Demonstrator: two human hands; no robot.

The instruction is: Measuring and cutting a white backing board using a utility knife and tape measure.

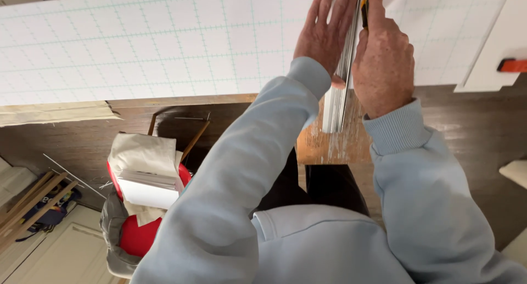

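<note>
My left hand (324, 34) lies flat, fingers together, pressing down on a long metal straightedge (340, 97) that runs away from me across a white gridded cutting mat (164, 48). My right hand (384, 64) is closed around a yellow and black utility knife (364, 4), held against the right side of the straightedge. Both arms wear light blue sleeves. The near end of the straightedge sticks out past the mat over a worn wooden board (329, 147). The knife's blade is hidden behind my hand.
A second orange-handled tool (513, 65) lies on a white sheet (494, 48) at the right. Below the table edge at the left stand a red bin (140, 234) stuffed with paper and offcuts, thin wooden strips (27, 204) and a wood floor.
</note>
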